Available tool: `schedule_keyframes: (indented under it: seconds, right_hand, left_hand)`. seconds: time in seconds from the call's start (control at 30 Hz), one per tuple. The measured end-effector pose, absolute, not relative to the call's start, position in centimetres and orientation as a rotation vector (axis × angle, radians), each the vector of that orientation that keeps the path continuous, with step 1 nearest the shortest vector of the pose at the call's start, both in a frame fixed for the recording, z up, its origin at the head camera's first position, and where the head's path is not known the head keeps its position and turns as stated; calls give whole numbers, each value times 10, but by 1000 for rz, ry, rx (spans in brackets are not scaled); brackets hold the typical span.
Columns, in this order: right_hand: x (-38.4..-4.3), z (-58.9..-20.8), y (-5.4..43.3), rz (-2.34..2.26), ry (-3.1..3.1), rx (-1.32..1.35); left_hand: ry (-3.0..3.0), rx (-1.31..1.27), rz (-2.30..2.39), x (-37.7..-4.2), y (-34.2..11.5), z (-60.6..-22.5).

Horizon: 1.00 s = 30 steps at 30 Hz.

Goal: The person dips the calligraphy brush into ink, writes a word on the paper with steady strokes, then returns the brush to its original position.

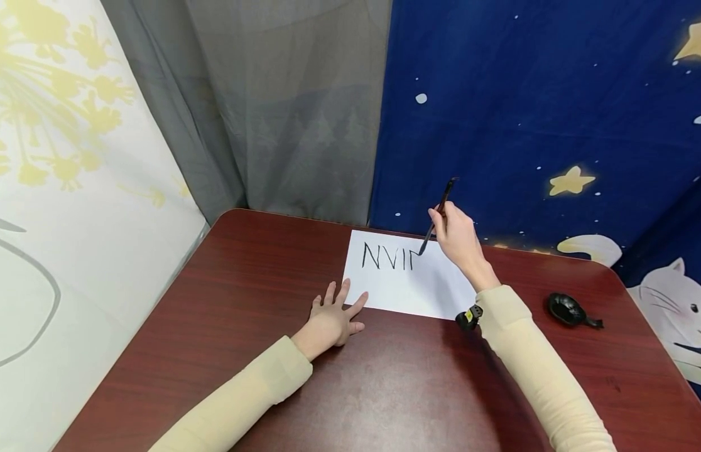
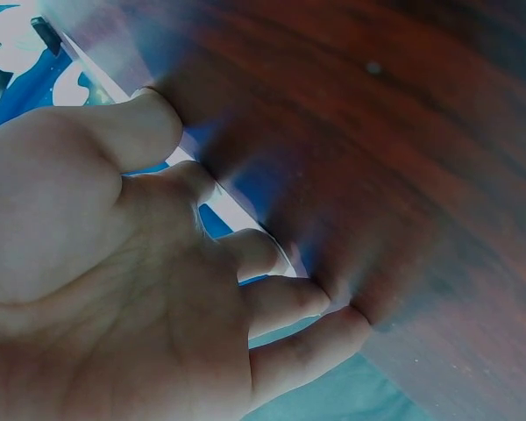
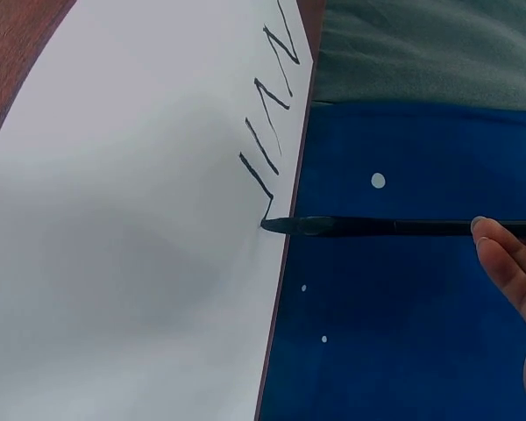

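A white sheet of paper (image 1: 401, 295) lies on the table near its far edge. Dark strokes reading like "NVI" and the start of another letter run along the paper's upper part. My right hand (image 1: 456, 235) pinches a dark brush (image 1: 436, 218) by its handle, well above the bristles. In the right wrist view the brush tip (image 3: 276, 225) meets the paper at the end of a thin, angled stroke. My left hand (image 1: 330, 319) rests with fingers spread, its fingertips at the paper's lower left corner; in the left wrist view its palm (image 2: 114, 263) faces the camera.
A small black dish with a short handle (image 1: 566, 309) sits on the reddish-brown table (image 1: 260, 295), right of my right forearm. Grey (image 1: 305, 113) and blue star-patterned curtains (image 1: 480, 125) hang behind the far edge. A white patterned cloth (image 1: 90, 251) hangs at the left.
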State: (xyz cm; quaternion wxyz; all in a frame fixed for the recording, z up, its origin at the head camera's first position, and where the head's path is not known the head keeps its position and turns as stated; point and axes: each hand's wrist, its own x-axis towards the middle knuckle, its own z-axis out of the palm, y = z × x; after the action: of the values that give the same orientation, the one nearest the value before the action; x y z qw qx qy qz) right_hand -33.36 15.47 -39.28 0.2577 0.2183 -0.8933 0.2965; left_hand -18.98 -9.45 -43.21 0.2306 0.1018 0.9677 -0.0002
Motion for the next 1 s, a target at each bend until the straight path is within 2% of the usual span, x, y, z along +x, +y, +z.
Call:
schedule_keyframes:
  seconds: [0.33, 1.0]
  right_hand:
    - [-333, -393, 156, 790, -2433, 583]
    - [-331, -394, 154, 766, -2408, 584]
  left_hand:
    - [2649, 271, -17, -191, -94, -435]
    - [2648, 287, -40, -206, -98, -465]
